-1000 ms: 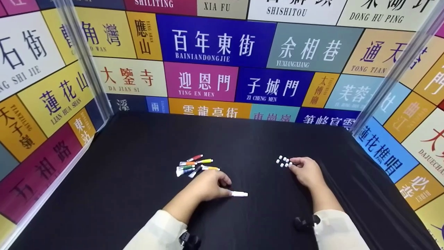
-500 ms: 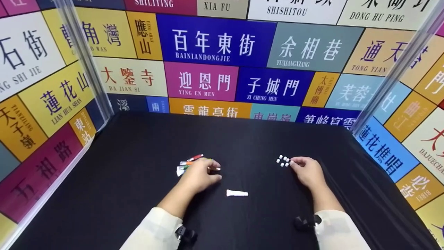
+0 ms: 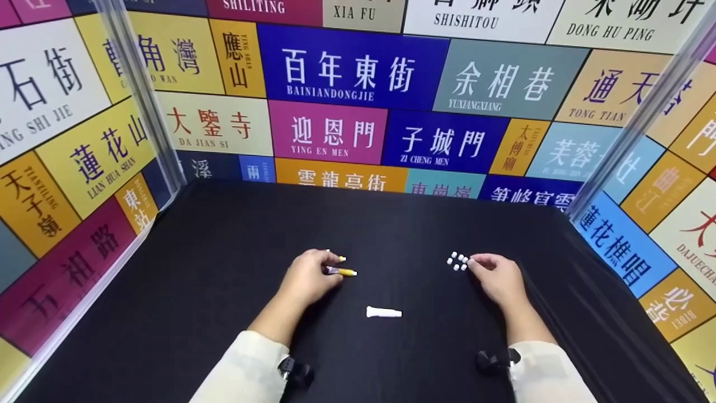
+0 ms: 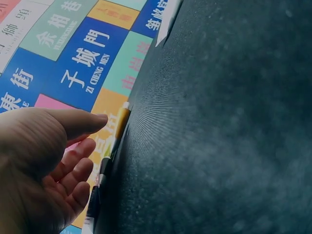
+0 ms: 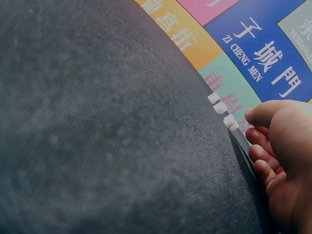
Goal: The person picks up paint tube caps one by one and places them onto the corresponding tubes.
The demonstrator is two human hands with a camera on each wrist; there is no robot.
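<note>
My left hand (image 3: 306,277) is over a group of small paint tubes, hiding most of them in the head view. A yellow-orange tube (image 3: 347,272) and a white-tipped yellow one (image 3: 341,258) show past its fingers. In the left wrist view the thumb reaches out straight, the other fingers curl loosely, and tubes (image 4: 122,122) lie beyond them. A white tube (image 3: 384,312) lies alone at the middle. My right hand (image 3: 499,280) rests beside several small white cap-like pieces (image 3: 456,267), thumb and fingertips close to the nearest ones. I see nothing held in either hand.
Black cloth (image 3: 403,229) covers the table. Behind and beside it stand panels (image 3: 347,67) with coloured name signs, joined by clear corner strips (image 3: 140,95). A black wrist device (image 3: 296,369) sits at the left cuff, another (image 3: 492,360) at the right.
The left hand let go of the white tube at the middle, then moved left and away to the tube group, covering more of it. The right hand stays by the white pieces.
</note>
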